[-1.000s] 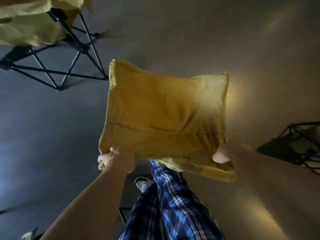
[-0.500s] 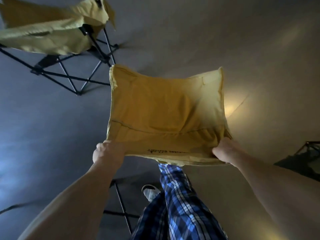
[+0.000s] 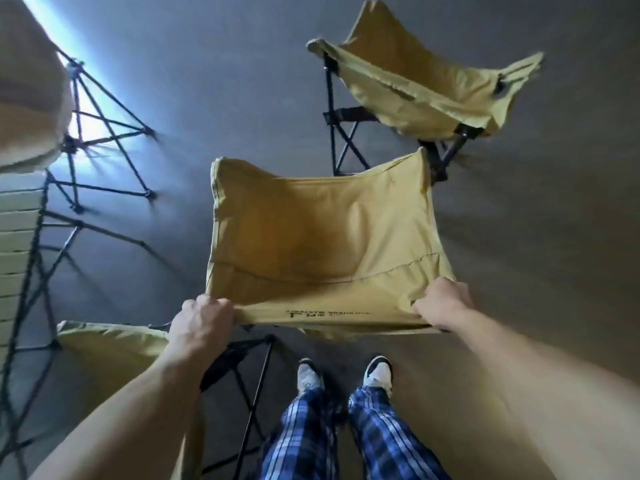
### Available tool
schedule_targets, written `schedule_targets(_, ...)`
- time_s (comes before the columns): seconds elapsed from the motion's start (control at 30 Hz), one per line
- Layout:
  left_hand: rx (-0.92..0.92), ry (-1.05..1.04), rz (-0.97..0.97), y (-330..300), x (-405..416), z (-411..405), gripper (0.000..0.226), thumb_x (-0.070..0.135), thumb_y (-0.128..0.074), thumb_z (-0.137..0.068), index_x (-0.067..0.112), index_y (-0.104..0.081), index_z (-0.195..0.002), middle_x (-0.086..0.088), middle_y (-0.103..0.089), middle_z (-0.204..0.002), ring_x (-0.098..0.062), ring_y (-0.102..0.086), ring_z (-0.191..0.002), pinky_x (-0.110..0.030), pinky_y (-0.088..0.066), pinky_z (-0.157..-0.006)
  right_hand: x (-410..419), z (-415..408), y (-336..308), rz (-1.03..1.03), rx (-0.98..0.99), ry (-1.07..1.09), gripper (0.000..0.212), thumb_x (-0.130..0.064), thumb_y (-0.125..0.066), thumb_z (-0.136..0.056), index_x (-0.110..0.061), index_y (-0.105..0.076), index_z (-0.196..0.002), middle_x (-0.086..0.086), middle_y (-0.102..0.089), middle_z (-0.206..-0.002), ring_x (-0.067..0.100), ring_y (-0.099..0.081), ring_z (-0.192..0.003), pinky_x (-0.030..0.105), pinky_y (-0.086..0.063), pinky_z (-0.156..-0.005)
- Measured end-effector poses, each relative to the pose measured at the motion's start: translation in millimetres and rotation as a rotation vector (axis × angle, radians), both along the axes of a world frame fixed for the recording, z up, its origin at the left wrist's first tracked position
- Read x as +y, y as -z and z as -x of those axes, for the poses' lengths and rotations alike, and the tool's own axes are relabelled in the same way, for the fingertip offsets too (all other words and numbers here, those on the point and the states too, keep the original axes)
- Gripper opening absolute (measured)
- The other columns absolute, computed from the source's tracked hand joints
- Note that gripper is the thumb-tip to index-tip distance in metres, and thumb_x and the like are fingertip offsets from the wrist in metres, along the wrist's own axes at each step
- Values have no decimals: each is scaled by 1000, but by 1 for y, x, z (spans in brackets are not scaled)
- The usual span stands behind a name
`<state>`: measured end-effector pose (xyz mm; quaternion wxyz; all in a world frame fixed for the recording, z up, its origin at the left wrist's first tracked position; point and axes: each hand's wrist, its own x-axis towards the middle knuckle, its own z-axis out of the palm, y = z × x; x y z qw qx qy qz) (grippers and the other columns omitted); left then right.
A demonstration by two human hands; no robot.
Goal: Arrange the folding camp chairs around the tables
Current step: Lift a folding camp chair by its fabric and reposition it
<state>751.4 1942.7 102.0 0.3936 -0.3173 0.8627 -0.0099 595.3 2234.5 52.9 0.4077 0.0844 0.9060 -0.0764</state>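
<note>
Grip: we are clamping both hands on the near top edge of the held camp chair [image 3: 322, 237], left hand [image 3: 202, 323] curled over the left corner, right hand [image 3: 441, 306] pinching the fabric at the right corner.
Where it is: we are holding this chair out in front of us, just beyond our shoes [image 3: 346, 374] on the grey floor [image 3: 207, 81]; whether its feet are touching the floor we cannot tell, since the cloth is hiding them.
Handling: we are judging it light enough to carry in two hands, but soft and floppy; the canvas is sagging in the middle and bunching under our right fingers, so holding at the framed corners looks steadier than gripping mid-edge.
Material and shape: mustard-yellow canvas, matte and creased, with a stitched seam and a line of dark print near our edge; thin black struts are crossing beneath it.
Near left: another yellow chair [image 3: 110, 348] is sitting just beside our left forearm.
Far right: a third chair [image 3: 422, 84] is standing open just past the held one, its black legs blurred.
Far left: a slatted worktop [image 3: 17, 237] on black cross-braced legs is edging in, with something pale and rounded above it that we cannot identify.
</note>
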Motion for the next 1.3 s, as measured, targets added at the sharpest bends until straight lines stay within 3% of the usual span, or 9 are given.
schedule_targets(0.1,20,-94,3,-1,-43,-23,31,15,-50,-93,13,-58,-123,-14,-55,-115,-33,-54,-110,-37,-47,-82,-69,30,-6,5,29,-215,28,-30,-65,-80,-9,-67,-99,12,-60,-106,30,-54,-88,29,-44,-71)
schedule_targets(0.27,97,-303,12,8,-106,-44,30,7,-46,-87,11,-61,-113,-14,-56,-108,-34,-55,-105,-36,-46,-76,-188,72,-21,-39,115,-532,39,-30,-61,-81,-13,-64,-117,16,-61,-120,34,-58,-107,29,-41,-74)
schedule_targets(0.4,159,-455,-10,21,-145,-60,29,2,-45,-84,10,-62,-106,-14,-60,-103,-34,-60,-97,-37,-52,-77,-286,99,-32,-49,177,-750,40,-30,-59,-81,-16,-62,-118,15,-60,-118,34,-58,-100,31,-41,-73)
schedule_targets(0.6,225,-786,-55,36,-161,-71,21,6,-41,-89,9,-56,-103,-14,-53,-102,-35,-54,-97,-40,-48,-79,-405,123,-41,-12,262,-1013,31,-25,-59,-78,-15,-64,-107,17,-63,-113,36,-59,-99,31,-42,-72)
schedule_targets(0.8,159,-1089,-91,51,-153,-25,20,8,-46,-94,9,-60,-107,-14,-60,-106,-34,-62,-100,-38,-51,-78,-512,162,-19,217,258,-931,27,-16,-51,-80,-14,-58,-105,19,-59,-103,39,-56,-92,36,-45,-74)
schedule_targets(0.93,76,-1251,-123,70,-128,16,23,13,-50,-91,3,-65,-105,-15,-66,-104,-32,-65,-97,-35,-51,-76,-536,185,2,193,142,-1009,23,-5,-50,-84,1,-60,-104,21,-61,-106,37,-56,-92,35,-46,-71)
schedule_targets(1.03,114,-1355,-78,76,-113,36,22,9,-47,-90,5,-63,-105,-14,-62,-104,-33,-62,-97,-36,-49,-75,-539,199,14,201,129,-1086,25,-3,-48,-85,6,-60,-105,22,-62,-107,39,-57,-100,36,-49,-78)
schedule_targets(1.17,197,-1422,-3,80,-108,48,29,3,-40,-90,10,-65,-104,-8,-54,-89,-26,-51,-79,-35,-47,-71,-561,204,16,162,163,-1098,25,-2,-49,-87,3,-56,-110,24,-58,-114,39,-58,-102,36,-48,-81)
schedule_targets(1.3,240,-1471,-3,79,-119,62,29,3,-37,-90,9,-62,-102,-8,-46,-82,-26,-47,-79,-34,-43,-69,-572,211,16,144,225,-1186,9,1,-47,-88,-1,-50,-96,25,-57,-112,38,-56,-95,34,-43,-75)
